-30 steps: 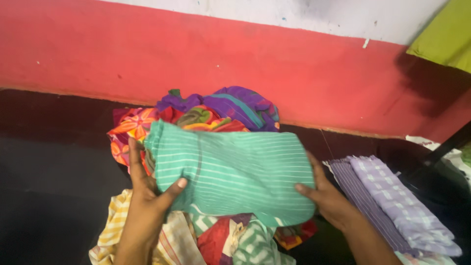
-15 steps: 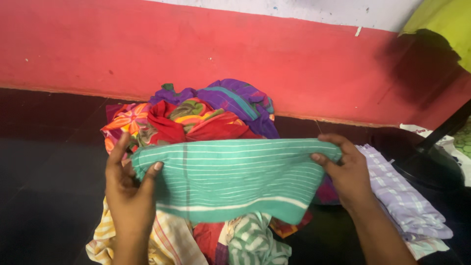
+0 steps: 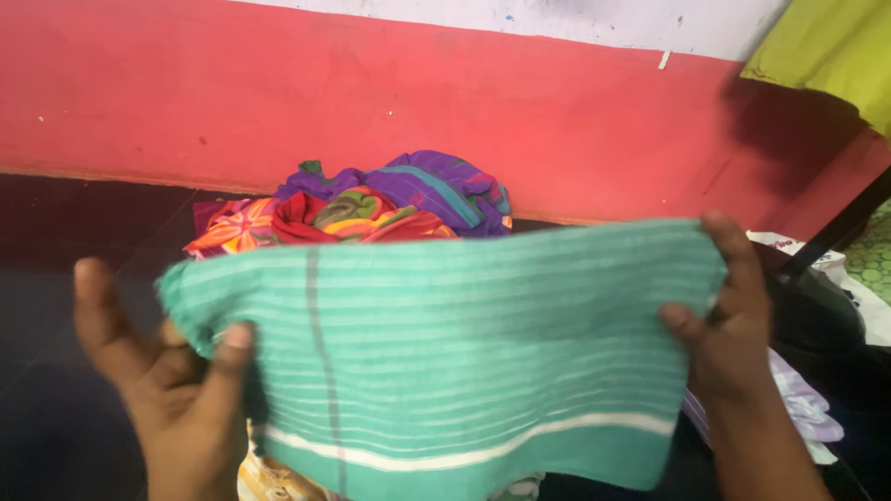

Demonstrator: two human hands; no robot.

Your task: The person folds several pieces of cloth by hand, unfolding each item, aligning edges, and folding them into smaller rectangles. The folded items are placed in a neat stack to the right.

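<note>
Nearest to the person, a green striped cloth (image 3: 445, 353) is held up flat and spread wide, filling the lower middle of the view. It has thin pale lines across it, one dark line running down near its left side, and a broad white band near its bottom edge. The left hand (image 3: 172, 390), at about eight o'clock, grips the cloth's upper left corner: its fingers (image 3: 227, 371) are closed on the cloth, the thumb in front and the other fingers behind. The right hand (image 3: 729, 325), at about four o'clock, holds the upper right corner in the same way, with the fingers pinched on the edge.

Under the cloth, at six o'clock, a small part of a yellow patterned fabric (image 3: 269, 478) shows. Just beside the right hand, at four o'clock, lies a lilac checked cloth (image 3: 803, 408), partly hidden by the hand.

Behind the green cloth, at twelve o'clock, a heap of colourful clothes (image 3: 371, 204) rests on the dark floor (image 3: 65, 223), with purple, red and orange pieces. Farther back stands a red wall (image 3: 371, 93), and at one o'clock hangs a yellow-green fabric (image 3: 835, 51).
</note>
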